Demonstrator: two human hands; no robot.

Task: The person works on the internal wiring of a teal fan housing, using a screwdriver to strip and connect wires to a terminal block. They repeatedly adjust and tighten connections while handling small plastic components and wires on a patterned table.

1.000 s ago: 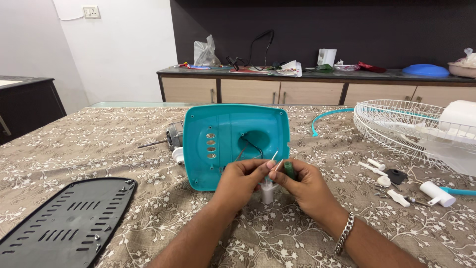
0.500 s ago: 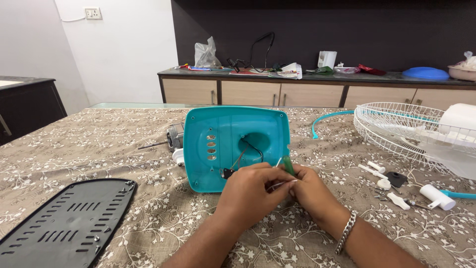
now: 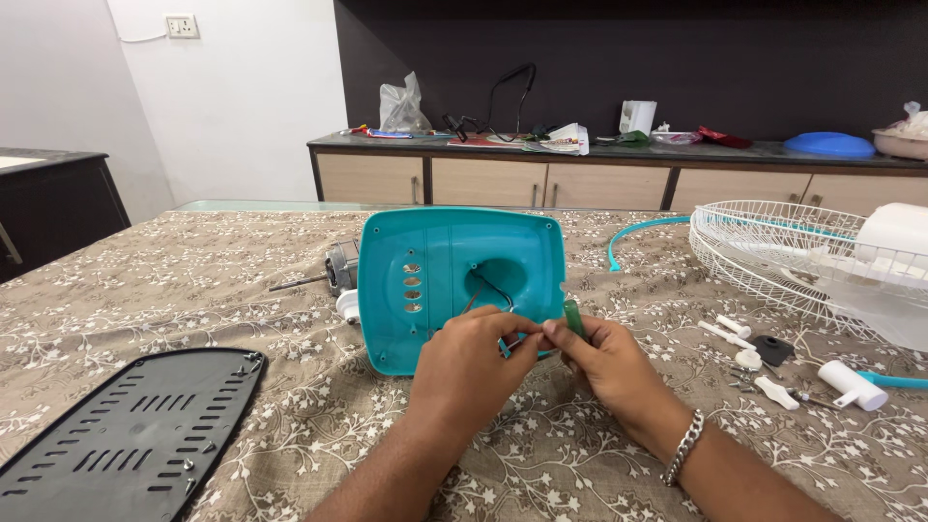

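While both hands meet at the front edge of the teal fan base housing (image 3: pixel 454 280), which lies upturned mid-desk (image 3: pixel 145 280), the work is fine-fingered. The left hand (image 3: pixel 469 362) is pinched shut on thin wires (image 3: pixel 512 345) coming out of the housing's oval opening; the right hand (image 3: pixel 604 362) is closed on a small green-handled tool (image 3: pixel 573 315), held near upright, tip hidden between the fingers. To do this well, judging by the grip: keep the wires short and taut near the pinch, steady the tool tip against the left fingers, and rest both wrists on the cloth so nothing jerks the leads inside the housing. Both forearms come in low from the near edge and converge; the right wrist carries a metal bracelet (image 3: pixel 682 449). Left of the housing lies a black vented plate (image 3: pixel 116 435); behind its left side, a small motor (image 3: pixel 338 269). To the right: white fan grille (image 3: pixel 773 242) and loose white and black small parts (image 3: pixel 764 353).
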